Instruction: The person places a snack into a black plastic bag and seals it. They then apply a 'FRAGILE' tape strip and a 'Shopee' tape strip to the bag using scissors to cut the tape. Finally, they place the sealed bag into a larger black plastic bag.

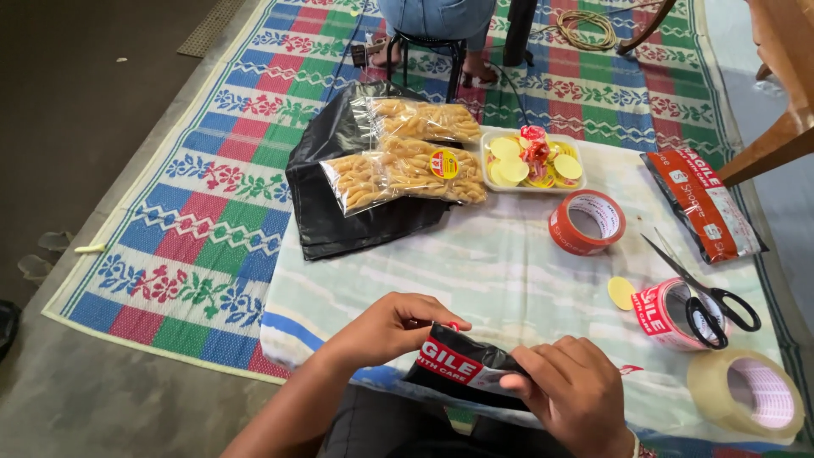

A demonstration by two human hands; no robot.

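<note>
Black parcel [465, 366] with red-and-white tape sits at the near edge of the pale cloth [475, 271], right in front of me; my left hand [386, 326] is closed on its left end, my right hand [577, 392] pinches the right end; just right: a red tape roll [660, 312] with black scissors [708, 298] across it, a clear tape roll [746, 392] nearer; further out a second red roll [587, 222], a tray of yellow stickers [530, 161], pasta bags [407, 170] on black plastic [339, 212].
</note>
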